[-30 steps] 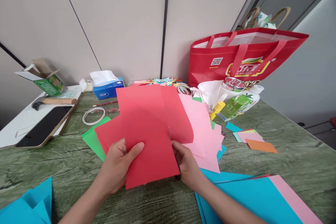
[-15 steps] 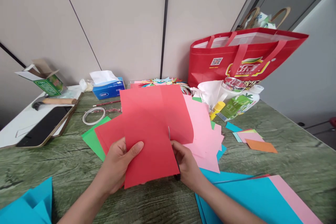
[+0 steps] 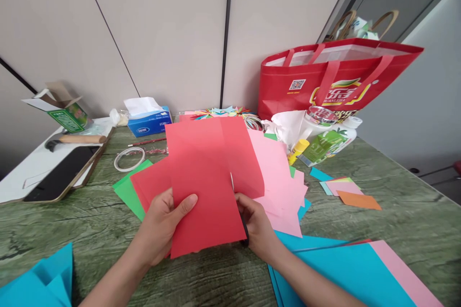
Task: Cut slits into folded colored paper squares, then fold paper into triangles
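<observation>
A sheet of red paper [image 3: 201,168] is held up over the table by my left hand [image 3: 163,220], thumb on the front and fingers behind it. My right hand [image 3: 254,223] is closed on scissors [image 3: 245,232]; their black handle shows below the fingers and a blade tip pokes up through the paper. A cut runs up from the sheet's bottom edge, and the strip right of it bends away. Behind the sheet lie more red paper [image 3: 153,182], green paper [image 3: 131,189] and pink paper [image 3: 277,177].
Blue sheets [image 3: 342,268] lie at the front right, folded blue paper [image 3: 43,278] at the front left. A tape roll [image 3: 117,160], tissue box [image 3: 149,122], hammer [image 3: 81,139] and phone [image 3: 61,175] are leftward. A glue stick [image 3: 298,151], paper scraps [image 3: 358,199] and red bag [image 3: 288,86] are rightward.
The scissors' blades have shifted slightly at the cut, and more of the black handle shows. Both hands hold nearly the same place.
</observation>
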A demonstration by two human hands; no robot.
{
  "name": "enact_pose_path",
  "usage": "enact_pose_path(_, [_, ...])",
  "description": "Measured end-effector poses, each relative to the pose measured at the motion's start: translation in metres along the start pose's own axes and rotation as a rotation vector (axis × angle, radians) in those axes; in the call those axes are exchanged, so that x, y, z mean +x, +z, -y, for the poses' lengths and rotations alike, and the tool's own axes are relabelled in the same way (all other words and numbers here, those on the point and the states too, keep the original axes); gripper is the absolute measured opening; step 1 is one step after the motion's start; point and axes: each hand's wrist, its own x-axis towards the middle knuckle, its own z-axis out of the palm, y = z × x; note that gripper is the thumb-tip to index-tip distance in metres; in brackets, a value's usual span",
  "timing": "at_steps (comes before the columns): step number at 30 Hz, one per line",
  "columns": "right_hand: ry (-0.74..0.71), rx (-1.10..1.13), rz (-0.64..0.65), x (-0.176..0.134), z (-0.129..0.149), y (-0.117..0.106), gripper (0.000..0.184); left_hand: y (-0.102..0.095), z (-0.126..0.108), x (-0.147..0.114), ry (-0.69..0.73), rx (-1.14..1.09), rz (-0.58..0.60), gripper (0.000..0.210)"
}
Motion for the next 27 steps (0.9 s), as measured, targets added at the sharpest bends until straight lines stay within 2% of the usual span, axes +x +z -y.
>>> enact_pose_path(7, [0.003,0.02,-0.03,0.001,-0.001,0.002,0.036,-0.002,0.002,0.001,-0.017,0.004,0.027,0.038])
enact_pose_path(14, [-0.006,0.016,-0.041,0.001,-0.003,0.0,0.036,0.0,0.001,0.0,-0.013,0.019,0.003,0.044])
enact_pose_path(22, [-0.003,0.021,-0.039,0.002,-0.009,-0.004,0.029,0.001,0.0,0.001,-0.018,0.0,0.001,0.04])
enact_pose_path(27, [0.032,0.007,-0.057,0.002,-0.012,-0.004,0.026,-0.001,0.0,0.001,-0.031,0.016,0.01,0.045])
